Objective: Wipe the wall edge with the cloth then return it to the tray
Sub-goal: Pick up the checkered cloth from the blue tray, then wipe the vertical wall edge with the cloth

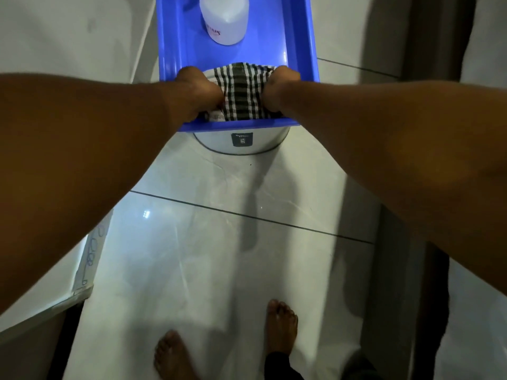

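Note:
A checked black, green and white cloth (242, 91) lies bunched at the near end of a blue plastic tray (303, 50). My left hand (198, 90) grips its left side and my right hand (280, 87) grips its right side, both down inside the tray. The cloth is stretched between the two fists. A wall edge (142, 50) runs up the left beside the tray.
A white plastic bottle (223, 19) with red lettering stands at the tray's far end. The tray rests on a round white stool or bucket (241, 141) on glossy floor tiles. My bare feet (282, 325) are below. A white panel (55, 270) stands at left, a dark door frame (439, 50) at right.

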